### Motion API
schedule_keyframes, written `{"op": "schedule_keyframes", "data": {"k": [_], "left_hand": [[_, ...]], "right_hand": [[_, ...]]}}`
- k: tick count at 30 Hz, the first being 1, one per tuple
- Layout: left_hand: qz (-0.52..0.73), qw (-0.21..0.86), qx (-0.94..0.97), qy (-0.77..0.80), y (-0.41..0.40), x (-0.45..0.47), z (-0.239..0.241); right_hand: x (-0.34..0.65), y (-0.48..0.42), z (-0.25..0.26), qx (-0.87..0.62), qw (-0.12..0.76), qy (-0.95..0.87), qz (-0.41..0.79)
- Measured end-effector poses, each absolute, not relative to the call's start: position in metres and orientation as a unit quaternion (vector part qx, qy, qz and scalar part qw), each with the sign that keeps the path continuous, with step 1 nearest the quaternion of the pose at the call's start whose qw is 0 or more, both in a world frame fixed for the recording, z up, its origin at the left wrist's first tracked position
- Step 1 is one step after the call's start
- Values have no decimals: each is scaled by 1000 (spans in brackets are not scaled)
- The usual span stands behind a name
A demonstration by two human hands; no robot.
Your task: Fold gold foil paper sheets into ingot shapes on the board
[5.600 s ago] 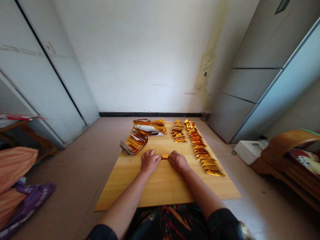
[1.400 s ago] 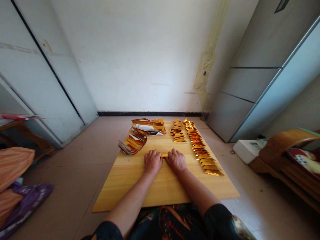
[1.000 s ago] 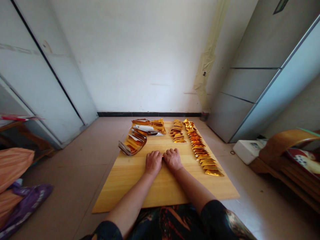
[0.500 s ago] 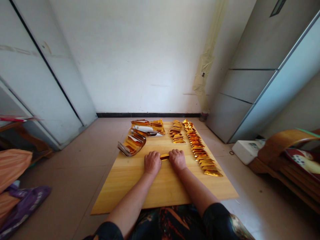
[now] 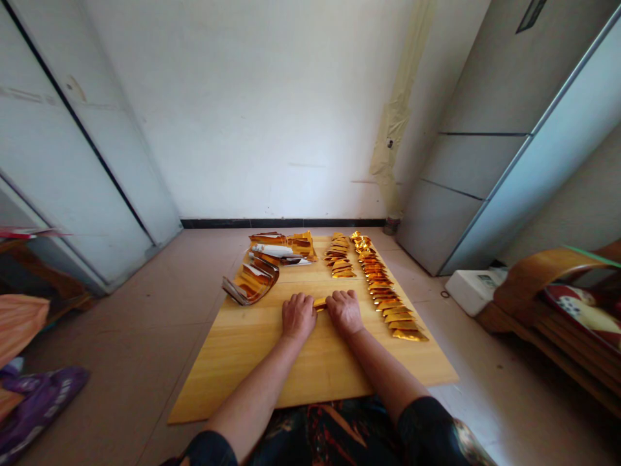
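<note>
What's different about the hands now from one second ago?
The left hand and right hand moved slightly apart, so more of the small, shiny gold foil piece shows between them. Both hold its ends; neither visibly let go. The long row of folded gold foil pieces, the shorter row and curled gold sheets stayed put.

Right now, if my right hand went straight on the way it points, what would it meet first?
Your right hand would probably meet the shorter row of gold pieces first, though depth is unclear.
</note>
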State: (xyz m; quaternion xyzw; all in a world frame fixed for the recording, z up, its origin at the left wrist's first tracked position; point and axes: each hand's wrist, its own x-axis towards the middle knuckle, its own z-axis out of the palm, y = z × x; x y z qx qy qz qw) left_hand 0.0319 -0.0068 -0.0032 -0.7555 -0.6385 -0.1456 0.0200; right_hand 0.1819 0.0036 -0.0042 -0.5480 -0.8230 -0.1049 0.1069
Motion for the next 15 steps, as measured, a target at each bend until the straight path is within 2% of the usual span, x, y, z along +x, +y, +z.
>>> {"op": "schedule_keyframes", "data": {"k": [15], "left_hand": [[-172,-12,-759,-628,-1,35,-6]], "right_hand": [[236,43,3,-615,130,-757,-177]]}}
